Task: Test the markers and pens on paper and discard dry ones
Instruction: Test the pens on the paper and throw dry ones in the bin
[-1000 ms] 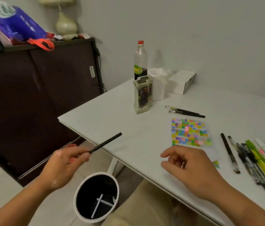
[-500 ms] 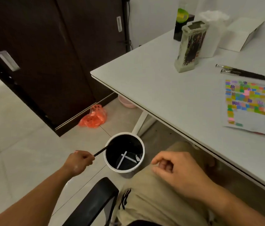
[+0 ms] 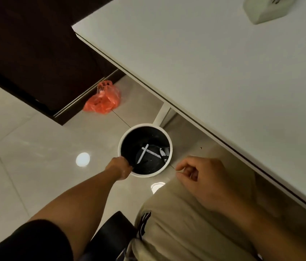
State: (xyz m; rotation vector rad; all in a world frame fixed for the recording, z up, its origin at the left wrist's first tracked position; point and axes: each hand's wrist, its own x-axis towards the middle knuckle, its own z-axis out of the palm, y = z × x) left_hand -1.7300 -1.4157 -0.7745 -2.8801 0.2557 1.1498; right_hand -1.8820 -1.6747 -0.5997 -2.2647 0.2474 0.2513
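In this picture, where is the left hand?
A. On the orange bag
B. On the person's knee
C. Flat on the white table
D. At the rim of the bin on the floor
D: the left hand is down at the near rim of the bin, with its fingers over the black inside.

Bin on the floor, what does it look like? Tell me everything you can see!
The bin is round, white outside and black inside, standing upright and open on the tiled floor by the white table leg. Two white pens lie crossed at its bottom, with something small I cannot make out. The left hand is at its near rim.
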